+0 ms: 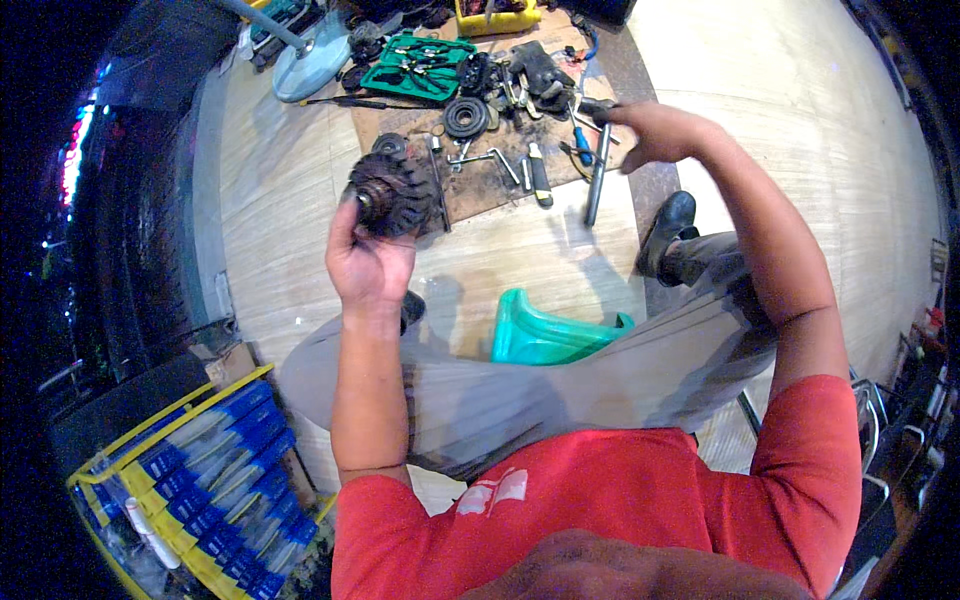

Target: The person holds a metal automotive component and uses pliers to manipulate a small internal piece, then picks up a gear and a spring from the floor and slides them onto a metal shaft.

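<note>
My left hand [372,262] is closed round a dark, finned alternator rotor [392,195], holding it up over the left edge of the work mat. My right hand [665,135] reaches to the mat's right side, thumb and fingers apart. Its fingertips are at the dark head of a hammer [598,180] with a metal handle; whether they touch it, I cannot tell. Left of the hammer lie a blue-handled screwdriver [582,145] and a utility knife [540,175]. A bent wrench [490,157] and a round pulley-like part [465,118] are farther left.
A green tool case [418,68] lies open at the back of the stained mat [470,195]. Black gloves [540,75] and a yellow container [497,18] are nearby. A green plastic stool [550,335] stands between my legs. A yellow rack with blue packs [215,485] is at lower left.
</note>
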Motion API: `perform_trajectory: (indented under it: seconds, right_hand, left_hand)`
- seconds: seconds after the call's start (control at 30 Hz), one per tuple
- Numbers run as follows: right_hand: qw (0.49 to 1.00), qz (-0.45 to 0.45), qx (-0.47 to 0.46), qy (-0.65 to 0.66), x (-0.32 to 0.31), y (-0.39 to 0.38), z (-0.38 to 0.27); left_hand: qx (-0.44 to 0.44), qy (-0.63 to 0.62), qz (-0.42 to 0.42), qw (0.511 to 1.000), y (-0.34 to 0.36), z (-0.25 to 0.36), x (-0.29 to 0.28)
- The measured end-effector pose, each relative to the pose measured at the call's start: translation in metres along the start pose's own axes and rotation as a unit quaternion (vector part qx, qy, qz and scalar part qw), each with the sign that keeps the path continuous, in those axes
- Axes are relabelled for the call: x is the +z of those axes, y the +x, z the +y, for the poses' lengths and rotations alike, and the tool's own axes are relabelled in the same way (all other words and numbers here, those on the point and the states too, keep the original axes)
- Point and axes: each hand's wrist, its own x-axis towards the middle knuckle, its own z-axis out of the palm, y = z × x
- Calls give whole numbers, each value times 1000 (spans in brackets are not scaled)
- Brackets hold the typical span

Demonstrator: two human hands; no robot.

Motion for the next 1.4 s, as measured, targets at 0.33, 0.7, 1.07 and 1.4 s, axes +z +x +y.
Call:
perform_trajectory:
  seconds: [0.33, 0.7, 1.07, 1.4]
  right_hand:
    - [936, 83, -222, 262, 32, 20, -104]
    - [936, 58, -201, 282, 25, 32, -96]
    - [923, -5, -185, 339, 21, 31, -110]
    - [948, 69, -169, 262, -5, 19, -104]
  left_hand:
    - [-56, 136, -80, 986, -9, -44, 15]
    - [-73, 205, -68, 974, -10, -44, 12]
    - [-87, 187, -72, 976, -13, -41, 11]
    - [-31, 193, 7, 981, -7, -41, 4]
